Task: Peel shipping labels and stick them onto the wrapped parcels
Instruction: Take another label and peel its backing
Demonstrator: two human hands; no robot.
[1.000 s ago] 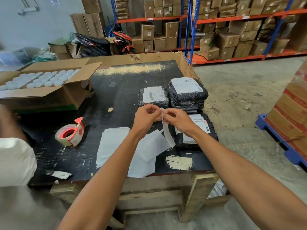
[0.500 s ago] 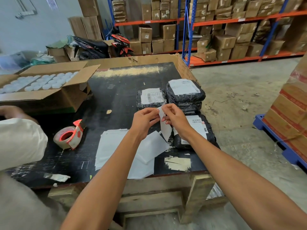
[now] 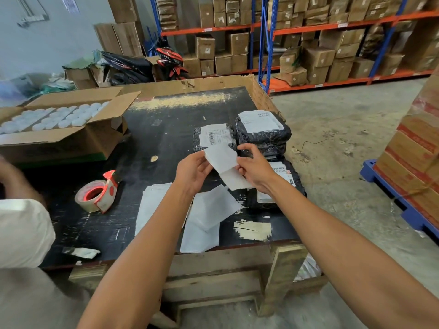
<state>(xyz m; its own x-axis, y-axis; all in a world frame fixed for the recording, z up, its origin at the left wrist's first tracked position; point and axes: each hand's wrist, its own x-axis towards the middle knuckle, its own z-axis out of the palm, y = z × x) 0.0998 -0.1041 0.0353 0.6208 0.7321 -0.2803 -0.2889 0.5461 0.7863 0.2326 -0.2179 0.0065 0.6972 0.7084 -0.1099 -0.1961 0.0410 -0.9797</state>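
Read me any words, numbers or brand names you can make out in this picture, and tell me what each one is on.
Nothing here reads clearly enough to quote.
Label on the left parcel: a barcode shows, print too small.
Label on the stacked parcel: print blurred.
Label on the near parcel: partly behind the right hand, unreadable.
Sheet pinched by the left hand and right hand: the side facing us is blank.
Black bag: red lettering, illegible.
Shelf boxes: markings too small.

A warehouse packing station

Blue-and-orange pallet racking (image 3: 268, 32) is stacked with cardboard cartons (image 3: 318, 58); a bare concrete floor (image 3: 337, 129), a blue pallet (image 3: 392, 184) and a worn work table (image 3: 171, 129) are seen.
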